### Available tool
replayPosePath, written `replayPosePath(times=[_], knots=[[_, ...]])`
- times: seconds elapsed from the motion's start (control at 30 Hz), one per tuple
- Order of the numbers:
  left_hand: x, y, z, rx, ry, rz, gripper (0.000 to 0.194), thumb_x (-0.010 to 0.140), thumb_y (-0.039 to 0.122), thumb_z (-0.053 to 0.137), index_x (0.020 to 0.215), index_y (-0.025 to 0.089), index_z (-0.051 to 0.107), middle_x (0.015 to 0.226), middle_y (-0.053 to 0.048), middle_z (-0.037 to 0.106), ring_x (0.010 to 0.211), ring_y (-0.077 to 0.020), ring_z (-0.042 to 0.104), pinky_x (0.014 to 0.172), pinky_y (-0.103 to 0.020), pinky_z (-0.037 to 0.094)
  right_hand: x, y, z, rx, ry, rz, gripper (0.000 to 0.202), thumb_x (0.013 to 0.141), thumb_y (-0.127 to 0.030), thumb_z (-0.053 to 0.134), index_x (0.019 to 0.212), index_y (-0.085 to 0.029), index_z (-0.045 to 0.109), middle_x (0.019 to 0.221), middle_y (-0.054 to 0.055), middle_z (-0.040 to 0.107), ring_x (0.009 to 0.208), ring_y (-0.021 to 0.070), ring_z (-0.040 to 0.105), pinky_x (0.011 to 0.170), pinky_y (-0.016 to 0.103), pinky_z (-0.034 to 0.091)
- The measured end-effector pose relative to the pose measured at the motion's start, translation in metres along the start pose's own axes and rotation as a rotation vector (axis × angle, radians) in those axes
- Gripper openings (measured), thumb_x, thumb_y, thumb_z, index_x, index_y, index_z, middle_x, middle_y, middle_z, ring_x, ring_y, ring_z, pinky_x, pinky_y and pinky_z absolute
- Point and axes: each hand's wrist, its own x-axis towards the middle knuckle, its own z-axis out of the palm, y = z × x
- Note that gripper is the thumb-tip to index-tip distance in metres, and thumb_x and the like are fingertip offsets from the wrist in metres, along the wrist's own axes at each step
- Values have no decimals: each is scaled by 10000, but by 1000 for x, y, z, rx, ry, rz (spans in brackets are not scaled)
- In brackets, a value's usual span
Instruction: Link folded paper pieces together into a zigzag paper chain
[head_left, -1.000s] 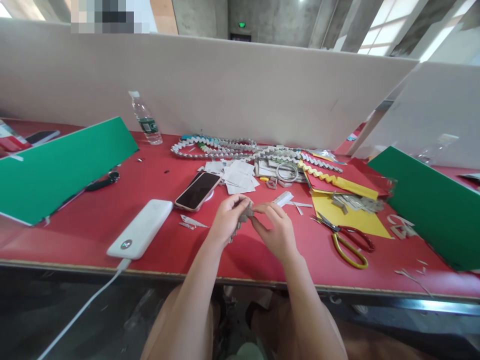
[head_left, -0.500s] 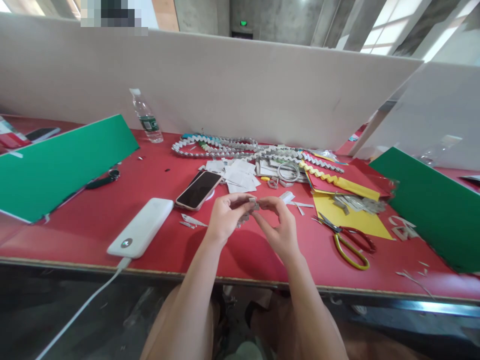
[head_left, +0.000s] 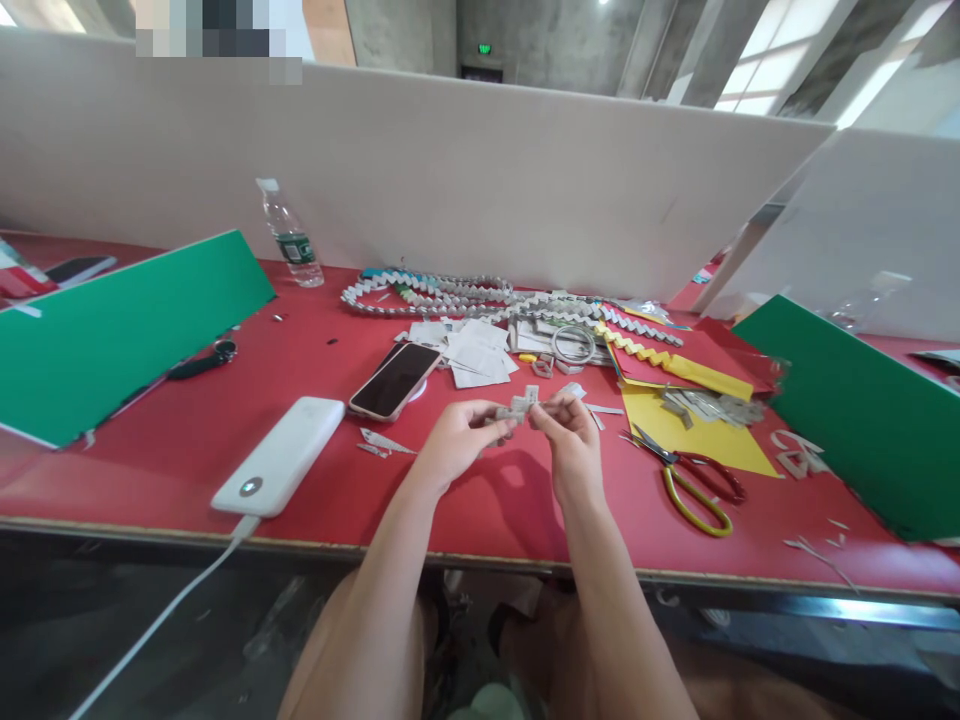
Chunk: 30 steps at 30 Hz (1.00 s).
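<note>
Above the red tabletop, my left hand (head_left: 463, 437) pinches a small folded-paper chain (head_left: 517, 405) made of greyish printed paper. My right hand (head_left: 568, 425) grips the chain's other end between thumb and fingers. The piece zigzags in the gap between both hands, and part of it is hidden behind my left fingers. Beyond the hands lie loose paper pieces (head_left: 478, 352). A long grey zigzag paper chain (head_left: 442, 300) is coiled at the back of the table, close to a yellow zigzag chain (head_left: 645, 348).
A phone (head_left: 395, 381) and a white power bank (head_left: 279, 455) with a cable lie left of my hands. Scissors (head_left: 684, 475) rest on the right near yellow paper (head_left: 739, 448). Green boards (head_left: 135, 335) stand at both sides; a water bottle (head_left: 291, 238) is behind.
My hands have drawn slightly apart, so more of the folded-paper chain shows between them. My right hand has turned, its fingers curling closer in. The view has shifted slightly.
</note>
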Motion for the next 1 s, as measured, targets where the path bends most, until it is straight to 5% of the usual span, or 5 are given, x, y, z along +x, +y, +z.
replayPosePath(times=[0.27, 0.4, 0.63, 1.0], knots=[[2, -9, 9, -91, -127, -142, 346, 732, 359, 631, 1031, 188, 602, 899, -93, 667, 792, -175, 637, 642, -272, 485, 4, -4, -7, 1, 69, 22, 240, 598, -270, 714, 703, -194, 511, 639, -53, 492, 582, 84, 503, 601, 242, 435], [3, -8, 10, -157, -73, -123, 452, 721, 297, 660, 1143, 219, 518, 982, -110, 655, 836, -197, 646, 662, -301, 508, 4, -7, -7, -24, 123, -49, 253, 584, -258, 726, 682, -190, 503, 651, -52, 505, 604, 86, 518, 608, 240, 438], [4, -7, 9, -105, -28, -92, 404, 725, 258, 657, 1104, 190, 533, 973, -109, 660, 813, -196, 655, 678, -306, 519, 11, 2, -13, 49, 63, 165, 277, 611, -348, 722, 814, -189, 621, 753, -5, 611, 647, 100, 572, 639, 247, 503], [6, -10, 9, -115, 6, -94, 321, 769, 234, 593, 1085, 209, 546, 951, -101, 680, 806, -192, 660, 643, -281, 513, 13, -1, -18, 60, 59, 241, 230, 604, -304, 734, 779, -202, 624, 726, -29, 611, 621, 82, 579, 592, 193, 505]])
